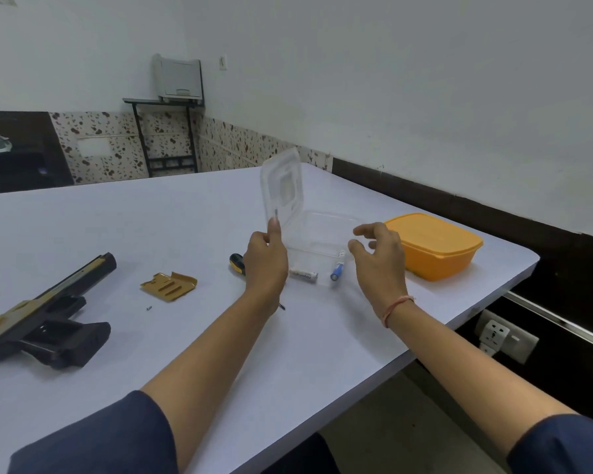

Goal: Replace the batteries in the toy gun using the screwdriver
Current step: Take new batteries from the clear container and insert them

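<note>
A black and gold toy gun (45, 319) lies at the left of the white table (185, 336), its battery bay uncovered. Its gold battery cover (169, 285) and a tiny screw (148, 307) lie beside it. My left hand (266, 265) pinches the raised lid (282, 186) of a clear plastic box (326, 230) and hides most of the screwdriver (237, 263). Inside the box lie a white battery (303, 275) and a blue-capped battery (337, 271). My right hand (379, 258) hovers over the box's right side, fingers loosely spread, holding nothing.
A lidded orange container (435, 244) stands right of the clear box near the table's far right corner. The table's right edge runs close to a dark wall panel with a power socket (504, 336) below. A small stand with a printer (178, 78) is across the room.
</note>
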